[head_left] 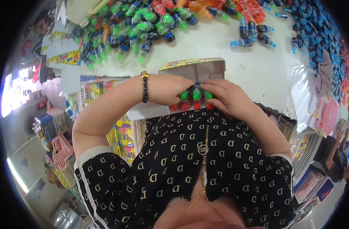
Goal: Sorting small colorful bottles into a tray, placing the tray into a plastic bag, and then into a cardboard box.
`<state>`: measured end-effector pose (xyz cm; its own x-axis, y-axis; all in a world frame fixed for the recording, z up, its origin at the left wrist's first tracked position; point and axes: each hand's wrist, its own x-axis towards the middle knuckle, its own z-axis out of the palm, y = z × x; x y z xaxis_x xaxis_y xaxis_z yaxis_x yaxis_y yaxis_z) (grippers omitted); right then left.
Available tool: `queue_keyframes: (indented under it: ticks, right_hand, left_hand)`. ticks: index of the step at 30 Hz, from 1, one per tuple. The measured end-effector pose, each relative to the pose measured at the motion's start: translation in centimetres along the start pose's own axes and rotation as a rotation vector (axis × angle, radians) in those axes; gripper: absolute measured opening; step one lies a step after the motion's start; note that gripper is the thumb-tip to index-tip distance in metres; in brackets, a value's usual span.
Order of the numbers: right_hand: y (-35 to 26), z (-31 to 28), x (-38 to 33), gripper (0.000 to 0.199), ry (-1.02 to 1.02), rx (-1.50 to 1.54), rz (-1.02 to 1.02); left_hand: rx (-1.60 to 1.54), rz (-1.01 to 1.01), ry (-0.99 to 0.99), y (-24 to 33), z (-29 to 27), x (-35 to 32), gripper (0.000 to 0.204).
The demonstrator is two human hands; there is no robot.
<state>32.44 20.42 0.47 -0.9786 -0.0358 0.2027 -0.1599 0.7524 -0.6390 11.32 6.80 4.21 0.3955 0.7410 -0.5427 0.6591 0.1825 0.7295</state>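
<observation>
Head view shows the left hand [168, 89] and right hand [228, 97] gripping small bottles [197, 87] between them, close before the black shirt [170, 160]; even, gentle pressure should keep the rows straight. Red caps [197, 105] come nearest, green caps [196, 94] behind. Just beyond rises an open cardboard box [210, 70]; farther, loose bottles [144, 26] lie heaped on the table [254, 66].

Bottles [144, 26] lie behind the box [210, 70].

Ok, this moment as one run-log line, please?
left hand: at green-tipped bottles' left end | right hand: at their right end | red-tipped bottles: nearer row | cardboard box: open, seen beyond hands
</observation>
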Motion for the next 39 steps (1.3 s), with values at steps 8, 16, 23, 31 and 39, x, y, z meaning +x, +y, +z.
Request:
queue_keyframes:
  ticks: [8,16,23,31,39]
  right_hand:
    - [1.2,-5.1,0.0,0.038,0.316,0.230,0.400]
    - [13.5,-8.3,-1.1,0.039,0.674,-0.354,0.378]
    - [11.5,-2.9,1.0,0.047,0.329,-0.578,0.274]
    - [10.2,-3.0,1.4,0.039,0.472,-0.161,0.270]
    - [11.4,-2.7,1.1,0.023,0.978,1.137,0.398]
  left_hand:
    - [-0.019,0.202,0.399,1.2,-4.7,-0.6,0.036]
    - [0.423,-0.072,0.678,-2.3,-10.6,10.1,0.025]
    - [0.425,-0.200,0.912,-3.1,-15.0,10.9,0.021]
    - [0.381,-0.088,0.980,-5.0,-15.8,9.8,0.020]
    - [0.757,-0.127,0.866,-3.0,-13.8,13.0,0.015]
